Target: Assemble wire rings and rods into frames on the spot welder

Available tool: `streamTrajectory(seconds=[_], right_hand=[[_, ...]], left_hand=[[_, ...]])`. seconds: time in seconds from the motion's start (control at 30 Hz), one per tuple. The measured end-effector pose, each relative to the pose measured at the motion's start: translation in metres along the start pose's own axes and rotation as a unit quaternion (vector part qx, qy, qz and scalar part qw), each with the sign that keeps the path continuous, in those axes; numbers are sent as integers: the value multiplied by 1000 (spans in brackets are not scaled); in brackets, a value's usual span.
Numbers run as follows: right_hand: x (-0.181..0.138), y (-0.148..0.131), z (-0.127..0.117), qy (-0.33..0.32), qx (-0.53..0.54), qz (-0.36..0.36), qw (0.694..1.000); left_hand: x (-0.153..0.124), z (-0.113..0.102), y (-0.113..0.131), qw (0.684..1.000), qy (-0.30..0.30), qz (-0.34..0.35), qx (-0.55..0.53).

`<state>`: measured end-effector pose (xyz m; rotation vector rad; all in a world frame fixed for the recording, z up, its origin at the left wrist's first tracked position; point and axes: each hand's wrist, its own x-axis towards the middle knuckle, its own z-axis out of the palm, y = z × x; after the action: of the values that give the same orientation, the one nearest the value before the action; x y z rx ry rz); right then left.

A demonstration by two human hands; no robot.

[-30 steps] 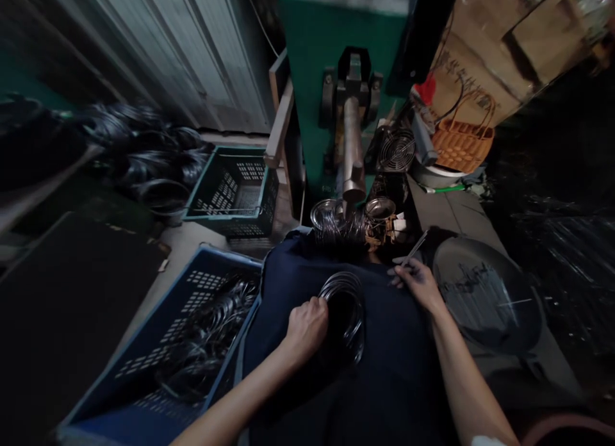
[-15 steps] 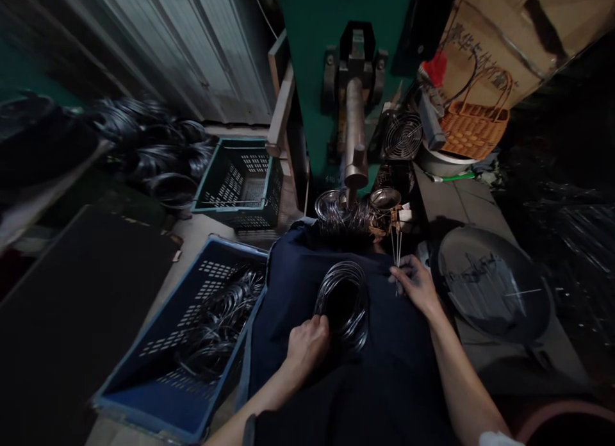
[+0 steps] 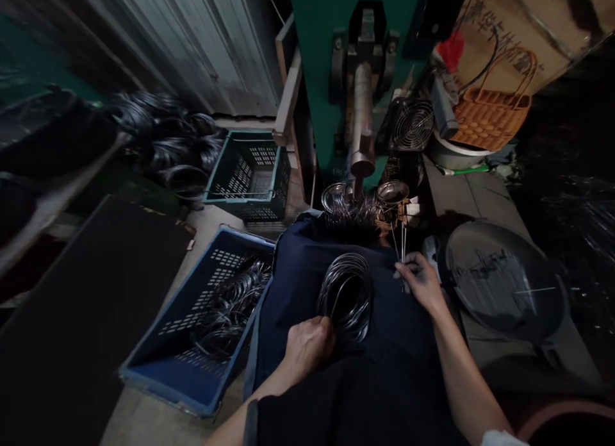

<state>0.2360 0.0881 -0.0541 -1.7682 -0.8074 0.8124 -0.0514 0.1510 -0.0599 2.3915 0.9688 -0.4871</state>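
On the navy cloth (image 3: 365,395), a wire coil (image 3: 346,298) in the left hand (image 3: 307,346)

On the near edge of the navy cloth, which lay across the person's lap, the left hand's fingers curled closed around the lower edge of the wire coil. The coil, a loose bundle of thin dark rings, rested tilted on the cloth near its middle, between the two hands. The right hand (image 3: 420,282) sat at the cloth's far right edge, its thumb and fingers pressed together in a pinch on thin metal rods (image 3: 403,244), which stood nearly upright above it.

Just left of the cloth, a blue perforated plastic crate (image 3: 245,236) held a tangle of similar rings (image 3: 230,305). Just right of it, a round dark metal pan (image 3: 473,231) lay on a grey ledge (image 3: 473,186). Beyond the cloth's far edge, more wire (image 3: 350,212) was bundled between two shiny metal discs (image 3: 391,191), below the steel ram (image 3: 361,119) of a green machine (image 3: 312,81). Farther left stood a teal perforated crate (image 3: 254,138), with a heap of wire coils (image 3: 168,145) beyond it against a corrugated metal wall (image 3: 192,42). Far right, a small wire-guarded fan (image 3: 412,124) sat near a woven basket (image 3: 494,119) and cardboard (image 3: 523,23).
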Motion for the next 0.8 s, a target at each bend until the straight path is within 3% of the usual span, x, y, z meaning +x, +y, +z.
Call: streamTrajectory(seconds=[0.1,0.23,0.33,0.43,0.63,0.73,0.8], right_hand=[[-11,-1,1,-10,53,23,998],[-29,-10,7,-5,89,18,996],[-41,-28,10,-13,87,-1,996],[-52,-49,8,-18,63,-29,997],[-64,-74,-5,64,33,-54,996],[-68,-76,-17,125,35,-62,990],[-72,-73,-27,163,43,-75,983]], left_hand=[[-5,-3,-5,998,40,27,-30],[2,-23,-9,982,94,63,-148],[9,-40,-10,962,45,135,-233],[11,-54,-17,951,-13,162,-263],[-4,-105,-39,918,-15,105,-382],[-9,-119,-26,897,-46,97,-429],[-4,-114,-12,888,-43,101,-446]])
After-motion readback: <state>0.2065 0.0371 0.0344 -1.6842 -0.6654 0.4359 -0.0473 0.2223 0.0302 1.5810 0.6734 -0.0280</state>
